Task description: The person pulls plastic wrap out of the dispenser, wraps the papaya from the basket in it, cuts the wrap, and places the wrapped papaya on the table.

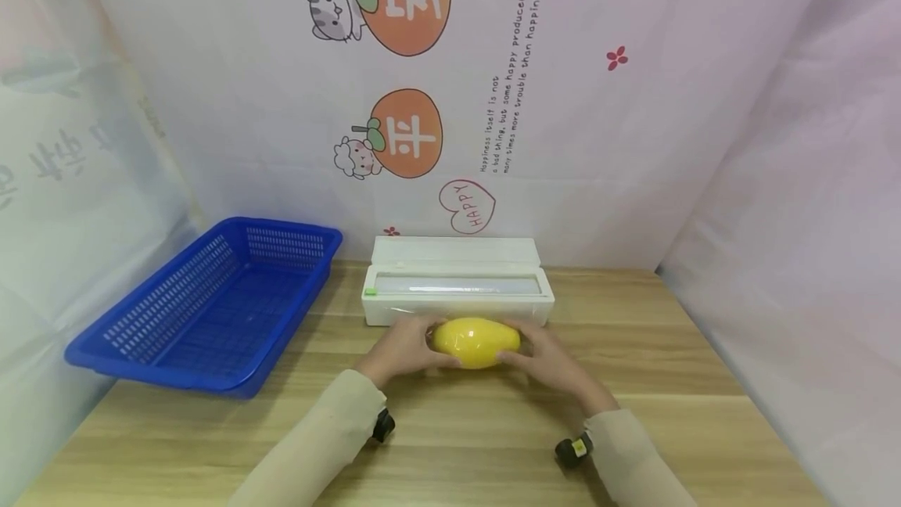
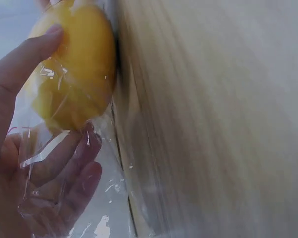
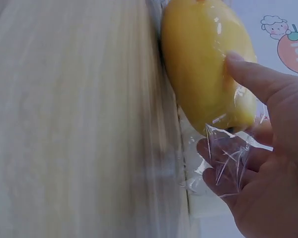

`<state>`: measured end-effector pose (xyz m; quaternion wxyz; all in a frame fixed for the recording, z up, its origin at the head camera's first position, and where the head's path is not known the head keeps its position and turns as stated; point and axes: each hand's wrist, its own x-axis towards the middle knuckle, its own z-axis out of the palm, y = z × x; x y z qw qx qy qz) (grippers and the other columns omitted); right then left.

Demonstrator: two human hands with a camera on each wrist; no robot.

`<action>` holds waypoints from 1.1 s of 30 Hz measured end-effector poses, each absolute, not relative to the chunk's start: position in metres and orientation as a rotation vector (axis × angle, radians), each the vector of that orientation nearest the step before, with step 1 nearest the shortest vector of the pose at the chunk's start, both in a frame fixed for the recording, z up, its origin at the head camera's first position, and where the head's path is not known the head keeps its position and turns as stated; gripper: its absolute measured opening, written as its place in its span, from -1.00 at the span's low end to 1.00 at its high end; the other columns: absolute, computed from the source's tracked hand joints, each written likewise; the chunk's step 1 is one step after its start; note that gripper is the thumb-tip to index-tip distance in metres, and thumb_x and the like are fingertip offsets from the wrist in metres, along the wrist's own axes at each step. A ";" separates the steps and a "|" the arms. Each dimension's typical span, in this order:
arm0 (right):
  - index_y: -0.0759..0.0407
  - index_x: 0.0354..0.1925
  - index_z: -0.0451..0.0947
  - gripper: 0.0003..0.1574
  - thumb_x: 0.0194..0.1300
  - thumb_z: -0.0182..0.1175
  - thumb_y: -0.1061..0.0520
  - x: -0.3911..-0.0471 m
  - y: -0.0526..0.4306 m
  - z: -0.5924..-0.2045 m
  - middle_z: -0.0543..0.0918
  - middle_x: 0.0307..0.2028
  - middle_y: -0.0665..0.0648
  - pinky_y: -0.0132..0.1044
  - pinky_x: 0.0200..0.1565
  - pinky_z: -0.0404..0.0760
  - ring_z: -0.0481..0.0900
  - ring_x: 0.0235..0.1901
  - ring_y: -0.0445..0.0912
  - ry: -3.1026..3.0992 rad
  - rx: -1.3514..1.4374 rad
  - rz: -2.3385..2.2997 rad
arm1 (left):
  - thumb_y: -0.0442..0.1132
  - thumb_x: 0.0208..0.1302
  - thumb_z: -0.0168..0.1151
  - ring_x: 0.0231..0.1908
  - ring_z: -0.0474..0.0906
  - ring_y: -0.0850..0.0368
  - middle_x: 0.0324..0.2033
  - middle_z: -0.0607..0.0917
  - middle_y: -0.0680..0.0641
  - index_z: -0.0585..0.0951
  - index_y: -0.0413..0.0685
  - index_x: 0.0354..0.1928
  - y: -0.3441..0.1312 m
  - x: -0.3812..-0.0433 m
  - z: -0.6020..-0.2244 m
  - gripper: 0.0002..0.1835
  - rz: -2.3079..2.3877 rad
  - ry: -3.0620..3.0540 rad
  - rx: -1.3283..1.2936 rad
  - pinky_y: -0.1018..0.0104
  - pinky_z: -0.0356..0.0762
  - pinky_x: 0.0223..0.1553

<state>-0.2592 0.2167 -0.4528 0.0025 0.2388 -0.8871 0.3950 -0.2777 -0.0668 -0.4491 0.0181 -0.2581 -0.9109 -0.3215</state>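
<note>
Left grip (image 1: 407,350) and right grip (image 1: 547,360) are curled around opposite ends of the yellow fruit (image 1: 473,341), my thumbs pressing its near side. Clear film (image 3: 227,161) wraps it, just before the white box (image 1: 457,310) on the tabletop (image 1: 472,444).

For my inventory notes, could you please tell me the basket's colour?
The basket is deep blue; the head view shows it best.

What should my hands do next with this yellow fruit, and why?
Probably fold the loose clear film snugly against the ends of the yellow fruit: the left hand and right hand hold it between them, and each wrist view shows slack film beyond one end.
</note>
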 end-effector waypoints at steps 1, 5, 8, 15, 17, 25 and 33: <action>0.23 0.40 0.36 -0.16 0.30 0.36 -0.10 -0.258 0.217 -0.452 0.41 0.36 0.24 0.18 0.37 0.21 0.29 0.38 0.18 -2.793 0.753 1.235 | 0.31 -0.11 0.55 -0.03 0.59 0.19 0.02 0.71 0.04 0.64 0.00 0.18 -0.068 -0.277 -0.449 -0.17 -1.000 -2.836 -0.810 0.17 0.54 0.06; 0.18 0.38 0.39 -0.17 0.30 0.35 -0.16 -0.252 0.219 -0.451 0.45 0.33 0.19 0.16 0.35 0.25 0.34 0.35 0.14 -2.847 0.750 1.244 | 0.35 -0.09 0.51 0.07 0.58 0.10 0.09 0.69 0.00 0.61 -0.05 0.23 -0.072 -0.271 -0.446 -0.11 -0.991 -2.870 -0.836 0.12 0.51 0.14; 0.11 0.35 0.41 -0.20 0.28 0.36 -0.20 -0.249 0.221 -0.452 0.51 0.26 0.12 0.14 0.30 0.35 0.44 0.26 0.08 -2.873 0.725 1.266 | 0.37 -0.06 0.48 0.14 0.55 0.05 0.14 0.66 -0.03 0.58 -0.05 0.27 -0.074 -0.266 -0.446 -0.08 -0.968 -2.884 -0.838 0.08 0.47 0.20; 0.13 0.23 0.48 -0.32 0.28 0.37 -0.16 -0.245 0.221 -0.448 0.59 0.12 0.07 0.16 0.21 0.45 0.52 0.14 0.08 -2.868 0.762 1.309 | 0.50 -0.10 0.39 0.05 0.58 0.14 0.07 0.68 0.05 0.58 0.05 0.25 -0.076 -0.261 -0.451 -0.06 -0.965 -2.897 -0.756 0.11 0.53 0.10; 0.11 0.19 0.52 -0.37 0.29 0.36 -0.16 -0.244 0.221 -0.446 0.61 0.08 0.04 0.15 0.19 0.47 0.53 0.12 0.06 -2.876 0.782 1.286 | 0.54 -0.12 0.36 -0.03 0.59 0.16 0.01 0.70 0.06 0.61 0.05 0.21 -0.077 -0.260 -0.451 -0.06 -0.968 -2.901 -0.734 0.12 0.57 0.03; 0.05 0.07 0.61 -0.48 0.29 0.34 -0.21 -0.243 0.222 -0.444 0.65 0.00 -0.03 0.08 0.09 0.52 0.55 0.02 -0.02 -2.903 0.859 1.237 | 0.56 -0.10 0.33 -0.11 0.61 0.19 -0.07 0.72 0.10 0.66 0.12 0.15 -0.083 -0.251 -0.445 -0.12 -0.941 -2.890 -0.766 0.11 0.59 -0.04; 0.03 0.05 0.62 -0.45 0.30 0.30 -0.28 -0.238 0.224 -0.441 0.64 -0.17 -0.10 -0.13 -0.10 0.60 0.57 -0.16 -0.12 -3.019 0.837 1.162 | 0.58 -0.10 0.29 -0.16 0.59 0.25 -0.13 0.72 0.18 0.70 0.12 0.07 -0.087 -0.246 -0.442 -0.15 -0.946 -2.950 -0.777 0.13 0.59 -0.07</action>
